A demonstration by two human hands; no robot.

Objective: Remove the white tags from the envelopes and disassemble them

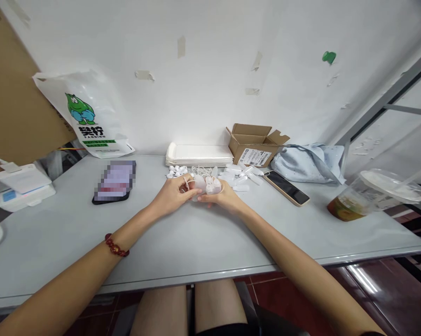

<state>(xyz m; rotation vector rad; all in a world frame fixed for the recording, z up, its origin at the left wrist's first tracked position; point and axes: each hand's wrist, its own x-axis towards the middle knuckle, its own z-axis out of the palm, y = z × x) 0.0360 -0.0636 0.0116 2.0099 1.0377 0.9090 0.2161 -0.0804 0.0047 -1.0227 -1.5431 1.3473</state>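
1. Your L hand [173,196] & R hand [225,196] meet mid-table [196,242], fingertips touching, well in from the near edge.
2. R hand: fingers curled shut round a bundle [209,185] of small white plastic bits, held just above the top. Their rounded ends poke up past the fingers.
3. L hand: thumb + forefinger look pinched on a thin white cord [186,183] at the bundle's left side, other fingers folded under.
4. Key relation: the bundle sits in the R grip, just right of the L pinch. The bits stand roughly upright, tipped away from you. The cord leads left from them to the L fingertips, so L is nearer the cord.
5. A pile [235,176] of loose matching bits lies just behind the hands, nearer R. Trays [196,154] are stacked behind it, w/ an open box [254,144] to their right.
6. Phone [288,187] lies right of the pile, cup [354,203] far right near the table edge.
7. Can't make out: how many bits are in the bundle, whether the cord is tied round them or only looped on your finger, or what the palms cover. Bits are too small & washed out to give an exact shape.
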